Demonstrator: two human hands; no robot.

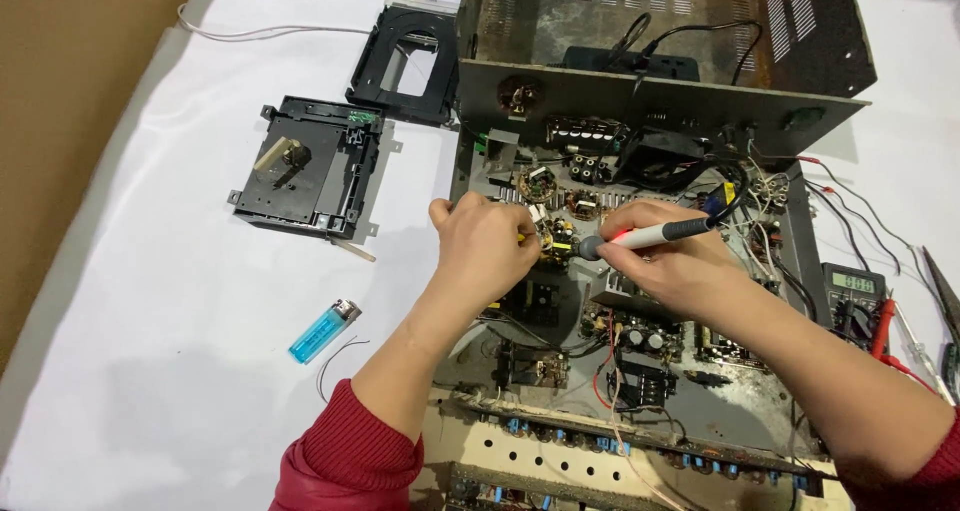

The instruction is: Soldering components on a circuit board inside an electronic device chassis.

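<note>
Resting across the fingers of the right hand (665,256), the soldering iron (650,236) lies nearly level, grey grip toward the wrist side, white and red barrel pointing left, dark tip end at the centre of the open chassis (780,271). Right hand is closed round the iron in a pen-like hold; the tool passes over the top of the fingers, thumb hidden beneath. Tip sits just beside the left hand (485,246), over a small yellow-marked component (558,243) on the board. Left hand is curled shut, knuckles up, fingertips pinched on something at that same spot; what it pinches cannot be told. Both sleeves are red. Around the work point: round coil parts and capacitors on the board, tangled black and red wires, rusted rear panel of the chassis beyond. Left of the chassis, on the white table cover (150,321), lies a black disc-drive mechanism (305,166), a second black frame (405,56) behind it. A blue lighter (323,332) lies near the left forearm, well apart from the hands. At the far right edge sits a multimeter (853,286) with red probe leads.
</note>
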